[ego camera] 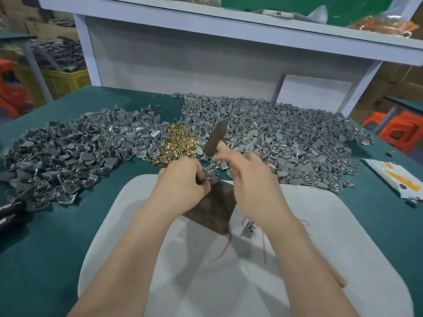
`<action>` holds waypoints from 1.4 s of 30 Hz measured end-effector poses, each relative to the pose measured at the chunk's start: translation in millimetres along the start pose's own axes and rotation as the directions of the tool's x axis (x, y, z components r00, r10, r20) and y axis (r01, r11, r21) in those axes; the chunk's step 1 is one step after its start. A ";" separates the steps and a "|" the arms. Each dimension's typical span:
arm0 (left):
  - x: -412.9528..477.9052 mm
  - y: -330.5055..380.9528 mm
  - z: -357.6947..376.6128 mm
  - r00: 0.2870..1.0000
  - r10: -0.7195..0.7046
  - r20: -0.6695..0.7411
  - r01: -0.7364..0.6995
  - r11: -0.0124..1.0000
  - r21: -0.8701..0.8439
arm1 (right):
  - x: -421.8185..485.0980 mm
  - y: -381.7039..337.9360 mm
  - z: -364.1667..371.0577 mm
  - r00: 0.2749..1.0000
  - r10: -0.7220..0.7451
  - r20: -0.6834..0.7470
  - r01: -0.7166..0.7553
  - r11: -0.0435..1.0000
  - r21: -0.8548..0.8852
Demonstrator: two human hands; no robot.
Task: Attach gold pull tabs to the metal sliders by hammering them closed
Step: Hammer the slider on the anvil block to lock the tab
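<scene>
My left hand (183,179) pinches a grey metal slider (211,177) against the far edge of a dark brown block (212,209). My right hand (249,172) grips a wooden handle, and the flat grey hammer head (216,138) stands raised above the block, blurred. A small heap of gold pull tabs (177,143) lies just beyond my hands. Large heaps of grey sliders spread to the left (75,152) and to the right (281,138). One loose slider (248,228) lies on the white pad right of the block.
The block sits on a white pad (297,248) on a green table (45,236). A white and yellow packet (396,181) lies at the right edge. Dark objects lie at the left edge (9,213). A white shelf unit (206,60) stands behind the heaps. Red cords (264,245) trail on the pad.
</scene>
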State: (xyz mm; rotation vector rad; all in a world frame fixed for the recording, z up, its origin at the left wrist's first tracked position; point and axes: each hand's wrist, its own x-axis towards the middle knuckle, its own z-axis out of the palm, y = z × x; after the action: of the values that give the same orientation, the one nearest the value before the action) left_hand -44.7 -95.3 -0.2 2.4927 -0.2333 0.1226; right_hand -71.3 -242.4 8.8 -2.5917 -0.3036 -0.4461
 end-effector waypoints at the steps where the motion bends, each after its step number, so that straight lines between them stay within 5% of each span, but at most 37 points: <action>1: -0.1 1.0 0.7 1.000 0.005 0.004 -0.005 1.000 -0.003 | 1.3 -1.4 5.8 1.000 0.015 -0.005 -0.015 1.000 -0.021; 15: 0.1 1.1 3.2 1.000 0.023 0.001 -0.023 1.000 -0.005 | 6.8 -4.4 29.0 0.992 0.112 -0.058 -0.115 0.992 -0.047; 42: 0.2 0.3 2.2 0.999 0.049 0.006 -0.049 0.999 -0.008 | 11.7 6.2 24.4 1.000 0.015 -0.011 -0.015 0.998 -0.065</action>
State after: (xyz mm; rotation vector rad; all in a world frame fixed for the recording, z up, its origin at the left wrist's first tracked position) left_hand -44.4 -96.9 -1.7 2.4805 -0.2970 0.1343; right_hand -52.5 -233.9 -9.8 -2.6525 -0.2699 -0.4718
